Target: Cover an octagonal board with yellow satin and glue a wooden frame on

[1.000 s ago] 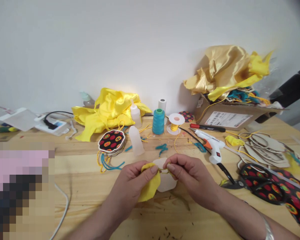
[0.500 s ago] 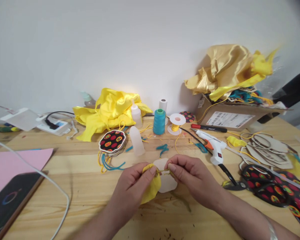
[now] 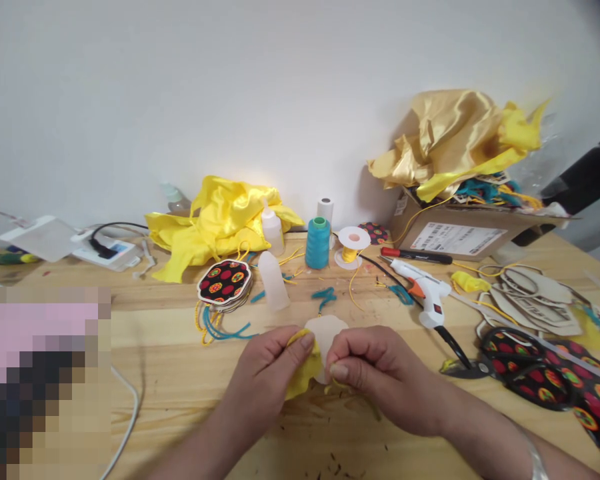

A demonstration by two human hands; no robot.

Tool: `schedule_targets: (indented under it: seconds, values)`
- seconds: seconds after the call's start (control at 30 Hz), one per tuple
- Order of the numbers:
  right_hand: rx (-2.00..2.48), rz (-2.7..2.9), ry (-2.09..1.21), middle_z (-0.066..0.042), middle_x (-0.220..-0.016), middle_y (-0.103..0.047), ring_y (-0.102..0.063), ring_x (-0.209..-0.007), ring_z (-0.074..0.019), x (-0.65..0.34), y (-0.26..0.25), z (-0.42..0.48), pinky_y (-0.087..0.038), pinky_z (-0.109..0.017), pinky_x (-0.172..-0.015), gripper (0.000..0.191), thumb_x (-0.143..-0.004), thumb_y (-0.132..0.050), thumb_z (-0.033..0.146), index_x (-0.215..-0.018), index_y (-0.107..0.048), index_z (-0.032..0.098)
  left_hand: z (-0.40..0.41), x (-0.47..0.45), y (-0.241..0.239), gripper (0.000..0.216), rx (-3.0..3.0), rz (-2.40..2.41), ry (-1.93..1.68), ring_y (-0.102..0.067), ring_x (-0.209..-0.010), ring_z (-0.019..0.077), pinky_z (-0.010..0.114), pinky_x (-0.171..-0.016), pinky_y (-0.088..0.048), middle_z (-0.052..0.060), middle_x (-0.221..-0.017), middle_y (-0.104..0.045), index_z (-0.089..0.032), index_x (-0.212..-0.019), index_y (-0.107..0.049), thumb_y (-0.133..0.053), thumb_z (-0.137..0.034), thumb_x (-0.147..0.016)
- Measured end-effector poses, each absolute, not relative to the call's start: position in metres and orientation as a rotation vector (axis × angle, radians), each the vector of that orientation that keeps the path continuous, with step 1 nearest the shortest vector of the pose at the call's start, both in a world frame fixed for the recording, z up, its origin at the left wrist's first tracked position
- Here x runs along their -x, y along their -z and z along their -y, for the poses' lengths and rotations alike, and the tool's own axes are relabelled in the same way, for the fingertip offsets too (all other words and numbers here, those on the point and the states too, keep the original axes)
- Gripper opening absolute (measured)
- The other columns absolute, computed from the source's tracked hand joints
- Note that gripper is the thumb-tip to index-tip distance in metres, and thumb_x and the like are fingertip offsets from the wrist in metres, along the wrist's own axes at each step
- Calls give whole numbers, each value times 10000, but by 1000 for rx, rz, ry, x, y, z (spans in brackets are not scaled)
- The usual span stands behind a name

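Both hands meet low over the wooden table. My left hand pinches a small piece of yellow fabric against a pale scalloped card shape. My right hand is closed on a thin yellow cord at the lower edge of the card. The fingers of both hands touch over the card, which is mostly hidden behind them.
A stack of patterned fabric discs, a clear glue bottle, a blue thread cone, a yellow cord spool, a glue gun, scissors, card cutouts and a box of fabric lie behind and right. A white cable runs at left.
My right hand has dropped from the top of the card to its lower edge, pulling the yellow cord down. The left hand holds the fabric in about the same place.
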State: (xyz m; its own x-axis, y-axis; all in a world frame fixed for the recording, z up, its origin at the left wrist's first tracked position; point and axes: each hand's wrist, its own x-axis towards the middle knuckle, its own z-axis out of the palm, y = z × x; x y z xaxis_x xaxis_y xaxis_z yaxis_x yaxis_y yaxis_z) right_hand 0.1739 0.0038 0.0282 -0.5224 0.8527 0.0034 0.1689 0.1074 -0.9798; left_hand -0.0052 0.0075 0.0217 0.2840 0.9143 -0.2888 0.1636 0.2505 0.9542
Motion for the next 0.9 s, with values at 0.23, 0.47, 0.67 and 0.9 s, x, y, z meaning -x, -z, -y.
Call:
schedule_targets:
  seconds: [0.23,0.47,0.67,0.9]
  values:
    - [927,1928,-1454,53,-606,-477,-389,-543,-64,-178,-32,-5,-338,-182,-533,182,-877,-537,239,-716,-588,168,-7,2,-25,361,-1352,-1209,-728,-327,-500,97,201,-452,-268,-43,-518,-386,-174,-544,-493,-517,-408,-817]
    - [892,1926,-1471,48,-594,-485,-417,-555,-71,-180,-32,-6,-354,-188,-543,177,-864,-549,230,-705,-595,166,-7,0,-25,371,-1406,-1233,-767,-349,-503,104,205,-471,-293,-38,-506,-405,-177,-522,-487,-525,-402,-815]
    - [912,1646,-1380,22,-662,-491,-446,-605,-92,-176,-31,-7,-382,-210,-578,219,-882,-528,268,-696,-595,177,-6,2,-21,339,-1201,-1115,-688,-331,-516,101,206,-474,-270,-43,-561,-429,-175,-667,-564,-533,-482,-809]
    - [779,1736,-1726,13,-668,-533,-440,-557,-80,-177,-42,3,-361,-210,-532,221,-891,-515,280,-740,-630,167,2,1,-22,336,-1222,-979,-461,-331,-593,125,248,-539,-263,-35,-589,-378,-175,-608,-504,-486,-428,-828]
